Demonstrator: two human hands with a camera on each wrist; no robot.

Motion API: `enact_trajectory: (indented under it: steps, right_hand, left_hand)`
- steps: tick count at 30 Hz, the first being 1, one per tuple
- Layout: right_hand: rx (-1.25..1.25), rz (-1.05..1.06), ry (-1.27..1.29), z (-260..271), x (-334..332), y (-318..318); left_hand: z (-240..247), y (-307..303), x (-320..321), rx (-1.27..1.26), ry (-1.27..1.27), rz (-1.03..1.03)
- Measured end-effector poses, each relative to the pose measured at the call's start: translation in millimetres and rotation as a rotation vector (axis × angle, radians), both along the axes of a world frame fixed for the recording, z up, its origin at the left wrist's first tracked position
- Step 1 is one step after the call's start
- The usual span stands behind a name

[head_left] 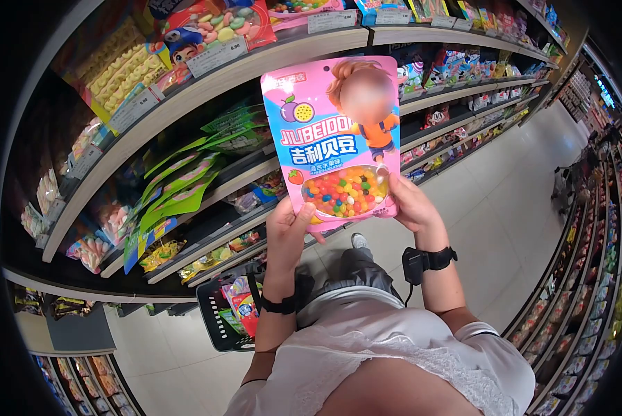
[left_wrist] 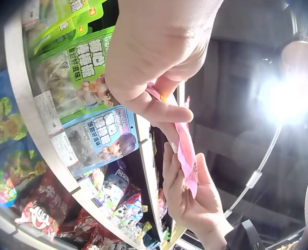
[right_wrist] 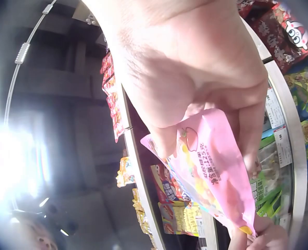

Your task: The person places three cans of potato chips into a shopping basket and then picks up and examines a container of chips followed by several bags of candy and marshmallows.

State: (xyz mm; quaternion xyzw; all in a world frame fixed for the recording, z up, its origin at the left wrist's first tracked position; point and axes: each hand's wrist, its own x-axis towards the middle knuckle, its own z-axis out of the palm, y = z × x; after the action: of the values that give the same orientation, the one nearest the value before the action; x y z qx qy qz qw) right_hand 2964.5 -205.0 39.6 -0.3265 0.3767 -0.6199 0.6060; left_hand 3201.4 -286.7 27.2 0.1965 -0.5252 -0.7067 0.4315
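Observation:
A pink bag of jelly beans (head_left: pixel 335 132) with a cartoon figure and a clear window of coloured beans is held upright before the shelves. My left hand (head_left: pixel 288 232) grips its bottom left corner, thumb across the front. My right hand (head_left: pixel 411 204) holds the bottom right corner, fingers behind the pack. In the left wrist view the thin pink bag (left_wrist: pixel 186 151) runs edge-on between my left hand (left_wrist: pixel 159 57) and my right hand (left_wrist: pixel 187 195). In the right wrist view my right hand (right_wrist: pixel 195 78) pinches the pink bag (right_wrist: pixel 211 172).
Curved store shelves (head_left: pixel 207 73) packed with candy and snack bags rise on the left. A black shopping basket (head_left: pixel 224 315) with packets hangs at my left forearm. A light tiled aisle (head_left: pixel 505 208) runs ahead, with more shelving (head_left: pixel 588 277) on the right.

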Motion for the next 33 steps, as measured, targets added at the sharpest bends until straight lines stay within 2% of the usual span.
enact_trajectory:
  steps: [4, 7, 8, 9, 10, 11, 13, 14, 15, 17, 18, 20, 23, 27, 33]
  right_hand:
    - [-0.064, -0.04, 0.179, 10.5, 1.6, 0.6]
    - [-0.139, -0.036, 0.077, 7.2, 4.9, -5.7]
    - [-0.136, -0.035, 0.076, 5.2, 9.5, -7.9]
    - [-0.133, -0.008, -0.191, 2.9, 18.3, -11.8]
    - [-0.128, 0.021, -0.457, -1.3, 27.1, -14.6]
    - [-0.223, 0.175, -0.741, -14.8, 35.4, -13.4]
    - [-0.178, 0.607, -1.229, -36.7, 59.9, -13.5]
    - [-0.102, 0.659, -1.27, -44.1, 79.5, -13.3]
    - [-0.016, 0.716, -1.314, -51.1, 100.3, -9.9]
    - [0.044, 0.733, -1.311, -57.9, 123.8, -2.3]
    - [0.055, 0.764, -1.346, -61.4, 126.4, -3.2]
    - [0.06, 0.774, -1.321, -65.7, 130.3, -2.3]
    - [0.077, 0.792, -1.235, -67.8, 125.1, -14.4]
    - [0.147, 0.762, -1.106, -64.7, 122.0, -13.4]
    - [0.177, 0.74, -1.092, -65.7, 123.5, -9.9]
  left_hand:
    - [-0.6, -0.2, -3.0, 0.032, 0.045, 0.042]
    - [-0.1, -0.1, -1.1, 0.014, -0.003, 0.045]
    - [-2.8, 0.0, -1.5, 0.112, 0.17, -0.005]
    - [-4.1, -0.1, -2.3, 0.21, 0.346, -0.055]
    - [-1.9, -1.1, -3.6, 0.212, 0.348, -0.051]
    - [2.9, -2.8, -5.2, 0.158, 0.267, -0.063]
    - [9.3, 1.7, -6.4, 0.06, 0.098, -0.084]
    - [6.0, 0.8, -9.4, 0.043, 0.149, -0.128]
    - [-20.1, -4.6, -2.9, 0.087, 0.028, -0.197]
    - [-23.6, 2.0, 1.1, 0.266, -0.036, -0.088]
    - [-17.9, 4.9, 0.3, 0.27, -0.037, -0.085]
    - [-3.1, 10.2, -1.4, 0.183, 0.038, -0.058]
    - [-1.6, -0.6, -4.0, 0.067, -0.012, -0.023]
    - [6.8, 4.4, -6.7, 0.086, -0.05, 0.044]
    - [8.2, 6.2, -7.5, 0.106, -0.064, 0.064]
